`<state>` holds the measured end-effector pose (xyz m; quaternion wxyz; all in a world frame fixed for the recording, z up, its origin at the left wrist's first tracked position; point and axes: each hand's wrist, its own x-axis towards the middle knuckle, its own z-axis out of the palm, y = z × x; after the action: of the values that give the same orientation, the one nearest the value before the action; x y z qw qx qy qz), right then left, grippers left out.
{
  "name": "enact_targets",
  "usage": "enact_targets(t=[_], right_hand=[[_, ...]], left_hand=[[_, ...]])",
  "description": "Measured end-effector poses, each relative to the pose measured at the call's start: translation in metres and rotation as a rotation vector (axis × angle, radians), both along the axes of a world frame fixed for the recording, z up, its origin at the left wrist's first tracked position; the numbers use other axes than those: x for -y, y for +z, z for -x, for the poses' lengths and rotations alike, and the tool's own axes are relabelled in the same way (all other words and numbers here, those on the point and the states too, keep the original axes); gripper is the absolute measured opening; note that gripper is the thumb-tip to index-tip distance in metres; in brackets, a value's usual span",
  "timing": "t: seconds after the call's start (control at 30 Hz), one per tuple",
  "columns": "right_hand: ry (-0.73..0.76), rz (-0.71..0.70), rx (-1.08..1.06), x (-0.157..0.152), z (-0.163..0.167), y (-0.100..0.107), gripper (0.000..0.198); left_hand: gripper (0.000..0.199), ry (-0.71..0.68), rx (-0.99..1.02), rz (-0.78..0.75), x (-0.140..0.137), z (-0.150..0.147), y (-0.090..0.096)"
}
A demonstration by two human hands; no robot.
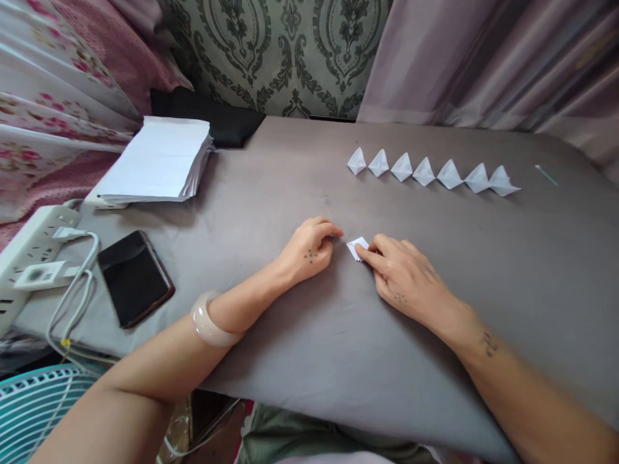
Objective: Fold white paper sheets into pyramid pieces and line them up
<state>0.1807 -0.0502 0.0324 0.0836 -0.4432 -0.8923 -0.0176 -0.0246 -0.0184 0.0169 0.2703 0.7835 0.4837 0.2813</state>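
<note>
A small folded piece of white paper [358, 247] lies on the grey cloth-covered table in front of me. My right hand [403, 274] has its fingertips pressed onto the paper's right part, its fingers bent together and covering that side. Just left of the paper, my left hand [312, 250] rests on the cloth with its fingers curled in. Its index fingertip points toward the paper, with a narrow gap between them, and I see nothing in this hand. Beyond the hands, several folded white paper pieces [423, 172] with pointed tops stand in a row.
A stack of white paper [159, 158] sits at the back left, by a black item [207, 116]. Nearer on the left are a phone [135, 277] and a power strip [33, 251] with a white cable. A thin pale stick [547, 175] lies far right.
</note>
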Motion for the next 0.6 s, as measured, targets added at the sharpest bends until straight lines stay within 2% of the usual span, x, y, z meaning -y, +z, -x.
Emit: enact_targets(t=[0.07, 0.17, 0.3, 0.37, 0.5, 0.6], right_hand=[[0.008, 0.022, 0.012, -0.002, -0.001, 0.002, 0.042], [0.000, 0.026, 0.024, -0.002, 0.000, 0.001, 0.043], [-0.012, -0.032, 0.074, 0.004, 0.003, -0.002, 0.041], [-0.017, -0.042, 0.080, 0.007, 0.004, -0.003, 0.041], [-0.048, 0.043, -0.004, 0.008, 0.000, 0.001, 0.037], [-0.092, 0.137, -0.107, 0.005, -0.006, 0.005, 0.036]], left_hand=[[0.032, 0.069, 0.020, 0.085, -0.003, -0.002, 0.002], [0.022, 0.085, 0.005, 0.164, -0.009, -0.011, 0.003], [0.024, 0.162, -0.065, 0.196, -0.016, -0.022, 0.007], [0.024, 0.155, -0.095, 0.228, -0.019, -0.025, 0.010], [0.021, 0.096, -0.070, 0.371, -0.019, -0.027, 0.017], [0.019, 0.163, -0.058, 0.393, -0.015, -0.030, 0.021]])
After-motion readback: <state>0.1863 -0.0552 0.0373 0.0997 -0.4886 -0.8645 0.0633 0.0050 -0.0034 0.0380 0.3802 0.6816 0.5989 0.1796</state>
